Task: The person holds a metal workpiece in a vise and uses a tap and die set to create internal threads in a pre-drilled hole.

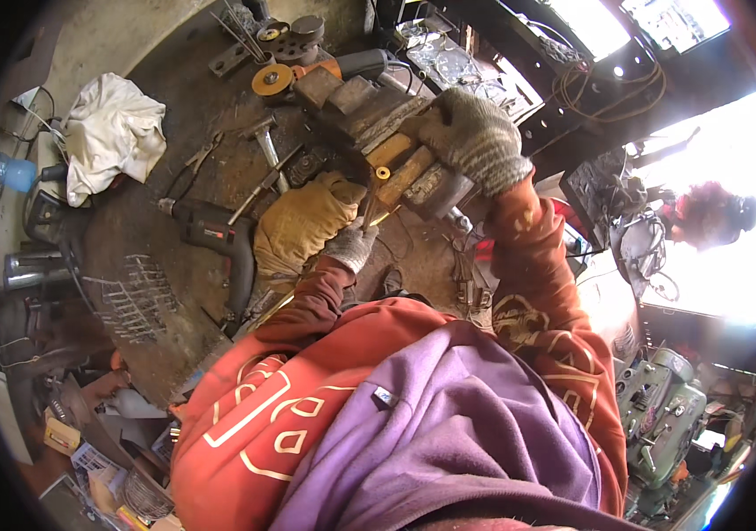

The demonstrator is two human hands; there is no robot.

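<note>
The vise (435, 192) sits between the right hand (477, 140), which touches its right side and is nearer, and the left hand (351, 246), by its near left — I can't tell if either grip is squeezed tight.

Orange-red hoodie (249, 420) with cream outlines, plain purple cloth (448, 416).
Right of the dark drill (214, 230), the person's left glove (353, 245) is grey and the right glove (481, 137) streaked grey and white; just beside the drill, a bundle (303, 221) is tan. Beyond the drill, a grinder (326, 67) is orange, its disc (272, 80) yellow; to the drill's left, a rag (112, 133) is white, a bottle (11, 172) blue.
</note>
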